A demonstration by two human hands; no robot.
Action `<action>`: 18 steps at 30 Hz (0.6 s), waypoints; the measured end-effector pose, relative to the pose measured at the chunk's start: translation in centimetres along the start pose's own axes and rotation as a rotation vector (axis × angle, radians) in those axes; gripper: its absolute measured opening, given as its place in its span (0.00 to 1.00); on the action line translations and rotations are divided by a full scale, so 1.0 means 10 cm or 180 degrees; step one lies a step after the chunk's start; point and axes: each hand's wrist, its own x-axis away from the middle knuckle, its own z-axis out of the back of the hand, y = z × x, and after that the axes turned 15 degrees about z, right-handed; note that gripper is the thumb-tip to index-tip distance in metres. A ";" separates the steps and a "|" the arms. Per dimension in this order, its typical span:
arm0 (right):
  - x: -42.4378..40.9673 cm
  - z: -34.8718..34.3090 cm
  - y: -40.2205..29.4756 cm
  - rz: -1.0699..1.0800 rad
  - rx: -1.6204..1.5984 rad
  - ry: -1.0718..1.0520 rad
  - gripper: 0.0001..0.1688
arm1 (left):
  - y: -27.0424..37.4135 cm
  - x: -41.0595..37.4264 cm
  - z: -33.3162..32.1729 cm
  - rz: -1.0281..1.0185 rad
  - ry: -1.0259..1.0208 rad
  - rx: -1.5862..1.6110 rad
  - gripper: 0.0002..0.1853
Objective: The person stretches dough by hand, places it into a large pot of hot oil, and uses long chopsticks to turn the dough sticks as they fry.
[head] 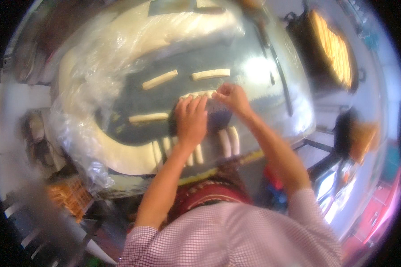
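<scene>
In front of me a strip of pale dough [197,94] lies on a dark metal work surface [183,81]. The fingers of my left hand [191,115] rest across it, holding it down. At its right end, the thumb and fingertips of my right hand [230,96] pinch the dough. Separate strips lie around it: one at upper left [160,79], one at upper right [211,74] and one at left [148,117]. Close to my body, two strips [230,142] lie side by side, and several more cut pieces [197,154] are partly hidden by my left forearm.
A long dough slab [120,155] curves around the left side, largely under clear plastic film [87,100]. A thin dark rod [282,81] lies at right. Beyond it stands a dark pan [315,56] with golden fried dough sticks [332,50]. Browned pieces fill a wire basket [70,198] at lower left.
</scene>
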 end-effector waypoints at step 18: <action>0.48 0.56 0.26 0.0042 0.1360 0.1630 0.12 | -0.25 -0.05 0.07 0.0262 0.0037 0.1452 0.28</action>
